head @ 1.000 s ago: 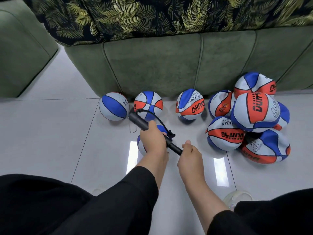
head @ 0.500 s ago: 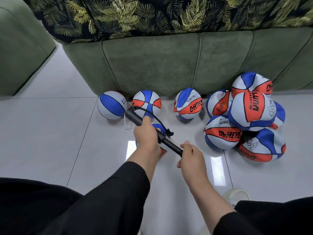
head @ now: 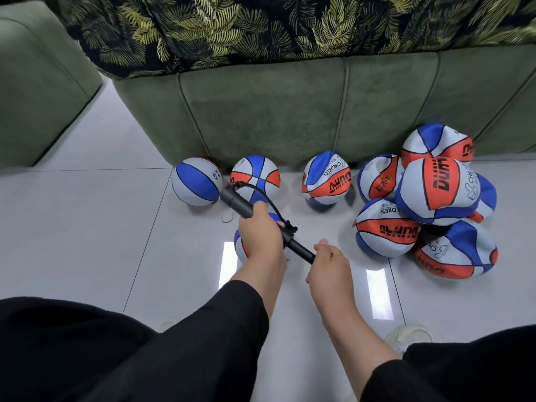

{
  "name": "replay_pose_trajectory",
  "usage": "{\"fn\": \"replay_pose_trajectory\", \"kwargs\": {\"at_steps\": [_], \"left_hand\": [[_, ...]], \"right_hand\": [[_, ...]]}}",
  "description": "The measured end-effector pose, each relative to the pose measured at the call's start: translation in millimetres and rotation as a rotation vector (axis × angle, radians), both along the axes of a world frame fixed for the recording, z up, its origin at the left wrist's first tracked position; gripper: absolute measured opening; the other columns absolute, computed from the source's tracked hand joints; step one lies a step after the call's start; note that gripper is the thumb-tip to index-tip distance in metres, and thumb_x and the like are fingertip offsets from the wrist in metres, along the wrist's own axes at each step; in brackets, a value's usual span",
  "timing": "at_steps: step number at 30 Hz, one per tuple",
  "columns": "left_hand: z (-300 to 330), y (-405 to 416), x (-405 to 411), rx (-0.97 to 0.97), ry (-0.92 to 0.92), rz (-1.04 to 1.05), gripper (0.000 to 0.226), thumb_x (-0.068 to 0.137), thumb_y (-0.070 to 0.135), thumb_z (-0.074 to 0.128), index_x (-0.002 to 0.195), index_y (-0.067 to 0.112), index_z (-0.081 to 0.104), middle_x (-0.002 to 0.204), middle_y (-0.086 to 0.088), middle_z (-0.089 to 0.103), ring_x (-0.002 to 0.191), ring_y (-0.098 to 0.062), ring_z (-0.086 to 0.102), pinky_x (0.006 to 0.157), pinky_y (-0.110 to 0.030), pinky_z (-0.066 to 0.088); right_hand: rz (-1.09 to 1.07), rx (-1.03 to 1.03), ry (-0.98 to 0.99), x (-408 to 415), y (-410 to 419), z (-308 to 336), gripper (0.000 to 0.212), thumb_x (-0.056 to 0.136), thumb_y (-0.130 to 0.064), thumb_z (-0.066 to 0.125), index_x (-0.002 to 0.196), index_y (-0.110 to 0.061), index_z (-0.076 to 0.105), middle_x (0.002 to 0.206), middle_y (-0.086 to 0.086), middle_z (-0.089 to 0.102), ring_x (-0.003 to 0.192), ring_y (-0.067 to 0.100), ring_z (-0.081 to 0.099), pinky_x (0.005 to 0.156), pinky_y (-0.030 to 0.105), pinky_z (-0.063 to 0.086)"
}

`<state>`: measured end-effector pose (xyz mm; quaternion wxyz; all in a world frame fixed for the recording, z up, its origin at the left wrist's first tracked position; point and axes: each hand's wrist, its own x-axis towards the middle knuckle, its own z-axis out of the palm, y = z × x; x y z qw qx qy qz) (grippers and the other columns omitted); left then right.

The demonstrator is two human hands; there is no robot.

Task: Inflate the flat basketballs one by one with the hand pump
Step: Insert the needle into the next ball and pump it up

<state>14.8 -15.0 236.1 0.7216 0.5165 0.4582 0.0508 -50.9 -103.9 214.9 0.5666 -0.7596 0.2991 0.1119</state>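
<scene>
My left hand (head: 261,230) grips the barrel of a black hand pump (head: 236,202), which slants over a small blue, white and orange ball (head: 241,248) mostly hidden under that hand. A thin black hose (head: 268,198) loops from the pump's far end back toward the ball. My right hand (head: 327,262) holds the pump's handle end at the lower right. Three rounder balls (head: 197,185) stand in a row before the sofa. A heap of several crumpled flat balls (head: 438,190) lies at the right.
A green sofa (head: 290,111) with a leaf-print throw blocks the far side, and a second green seat (head: 34,82) stands at the left. White glossy floor tiles (head: 87,227) spread to the left. A clear tape roll (head: 412,338) lies by my right knee. My black-clad legs fill the bottom.
My right hand has pushed the handle in and drawn it slightly back along the pump. The left hand keeps its hold on the barrel over the ball.
</scene>
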Motion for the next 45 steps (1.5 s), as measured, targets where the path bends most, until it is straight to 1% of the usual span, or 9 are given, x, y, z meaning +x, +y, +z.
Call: {"fn": "replay_pose_trajectory", "kwargs": {"at_steps": [5, 11, 17, 24, 30, 32, 36, 40, 45], "left_hand": [[2.1, -20.0, -10.0, 0.003, -0.028, -0.074, 0.022, 0.095, 0.028, 0.054, 0.105, 0.008, 0.058, 0.075, -0.013, 0.062, 0.064, -0.026, 0.063, 0.061, -0.037, 0.056], [0.6, -19.6, -10.1, 0.019, 0.012, -0.116, 0.020, 0.096, 0.031, 0.055, 0.101, 0.012, 0.059, 0.070, -0.008, 0.061, 0.063, -0.022, 0.058, 0.058, -0.031, 0.052], [7.5, 1.9, 5.2, 0.001, 0.010, -0.028, 0.014, 0.095, 0.029, 0.058, 0.094, 0.015, 0.055, 0.069, -0.004, 0.054, 0.052, -0.016, 0.052, 0.047, -0.024, 0.042], [8.3, 30.5, 18.7, 0.016, 0.004, 0.045, 0.011, 0.096, 0.029, 0.057, 0.094, 0.018, 0.053, 0.072, 0.000, 0.047, 0.055, -0.015, 0.048, 0.049, -0.025, 0.041], [1.8, 8.1, 2.5, -0.017, 0.016, 0.065, 0.016, 0.098, 0.030, 0.054, 0.103, 0.015, 0.055, 0.070, -0.002, 0.054, 0.040, -0.009, 0.050, 0.040, -0.021, 0.041], [2.2, 0.1, -2.7, -0.020, 0.010, 0.047, 0.017, 0.097, 0.031, 0.055, 0.102, 0.015, 0.056, 0.065, 0.000, 0.055, 0.036, -0.008, 0.049, 0.040, -0.020, 0.041], [6.6, -15.5, -12.2, 0.015, 0.005, -0.025, 0.020, 0.097, 0.031, 0.054, 0.101, 0.012, 0.058, 0.067, -0.004, 0.060, 0.055, -0.018, 0.057, 0.049, -0.025, 0.046], [3.6, -22.1, -18.7, 0.031, 0.017, -0.065, 0.020, 0.092, 0.029, 0.055, 0.099, 0.010, 0.059, 0.065, -0.006, 0.061, 0.064, -0.028, 0.062, 0.061, -0.036, 0.054], [0.7, -10.1, -8.3, -0.035, 0.026, -0.053, 0.023, 0.091, 0.034, 0.059, 0.099, 0.013, 0.059, 0.065, -0.003, 0.059, 0.059, -0.023, 0.054, 0.061, -0.035, 0.051]], "right_hand": [[-0.021, 0.017, -0.014, 5.0, 6.9, 6.2, 0.041, 0.109, -0.043, 0.031, 0.107, -0.016, 0.062, 0.094, 0.009, 0.069, 0.096, 0.033, 0.064, 0.091, 0.045, 0.052], [0.018, -0.009, -0.019, 3.2, 9.6, 9.4, 0.048, 0.107, -0.049, 0.028, 0.111, -0.016, 0.063, 0.095, 0.005, 0.066, 0.099, 0.033, 0.064, 0.091, 0.047, 0.053], [0.023, -0.030, -0.052, -1.9, -4.0, 8.5, 0.036, 0.107, -0.046, 0.032, 0.085, -0.031, 0.057, 0.089, 0.011, 0.071, 0.092, 0.030, 0.064, 0.090, 0.046, 0.052], [0.011, -0.052, -0.045, -5.3, -15.5, 1.4, 0.033, 0.105, -0.040, 0.034, 0.087, -0.028, 0.058, 0.086, 0.006, 0.067, 0.091, 0.033, 0.065, 0.092, 0.050, 0.053], [0.021, -0.056, -0.045, 3.2, -11.3, 4.9, 0.041, 0.109, -0.039, 0.031, 0.119, -0.017, 0.064, 0.111, 0.004, 0.063, 0.108, 0.030, 0.058, 0.101, 0.045, 0.047], [0.025, -0.053, -0.044, 3.5, -7.1, 5.0, 0.039, 0.109, -0.039, 0.031, 0.116, -0.019, 0.063, 0.108, 0.001, 0.062, 0.106, 0.029, 0.058, 0.100, 0.044, 0.047], [0.012, -0.047, -0.048, 3.0, 3.1, 4.0, 0.037, 0.108, -0.044, 0.030, 0.107, -0.021, 0.059, 0.097, 0.006, 0.068, 0.096, 0.032, 0.063, 0.092, 0.045, 0.051], [0.023, -0.047, -0.057, 2.9, 6.1, 8.8, 0.033, 0.110, -0.041, 0.031, 0.108, -0.021, 0.057, 0.086, -0.011, 0.058, 0.096, 0.024, 0.058, 0.084, 0.037, 0.044], [0.081, -0.027, -0.059, 0.5, 7.2, 9.6, 0.039, 0.108, -0.046, 0.031, 0.097, -0.023, 0.061, 0.092, 0.008, 0.070, 0.093, 0.030, 0.064, 0.086, 0.044, 0.053]]}}
